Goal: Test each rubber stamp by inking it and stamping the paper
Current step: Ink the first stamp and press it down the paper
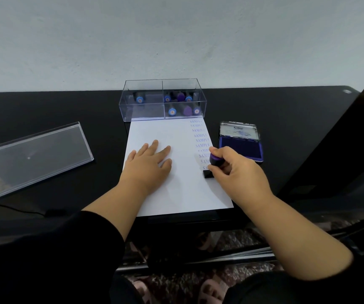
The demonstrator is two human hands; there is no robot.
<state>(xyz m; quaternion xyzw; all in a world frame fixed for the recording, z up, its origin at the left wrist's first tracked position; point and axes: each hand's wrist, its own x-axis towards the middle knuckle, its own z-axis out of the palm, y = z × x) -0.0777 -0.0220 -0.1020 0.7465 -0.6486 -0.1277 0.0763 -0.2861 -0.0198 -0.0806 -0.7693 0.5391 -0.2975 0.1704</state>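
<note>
While its black base sits on the paper (172,185) at the sheet's right edge, center-right of the frame, the stamp (212,166) is gripped by the right hand (235,170), fingers curled round its purple knob. Just above it a column of purple "SAMPLE" prints (199,135) runs up the right margin; the lowest ones are partly hidden by the hand. Left hand (148,165) lies flat on the sheet's middle, fingers straight & spread, pressing it down. Ink pad (240,148) is just right of the paper, lid up, purple pad showing, partly behind the right hand. At the paper's top edge stands a clear divided box (163,99) w/ more stamps: one in the upper-left compartment, several in the right-side ones. Clear lid (32,159) lies well apart at frame left. All on a black counter (67,110); pale wall behind.
</note>
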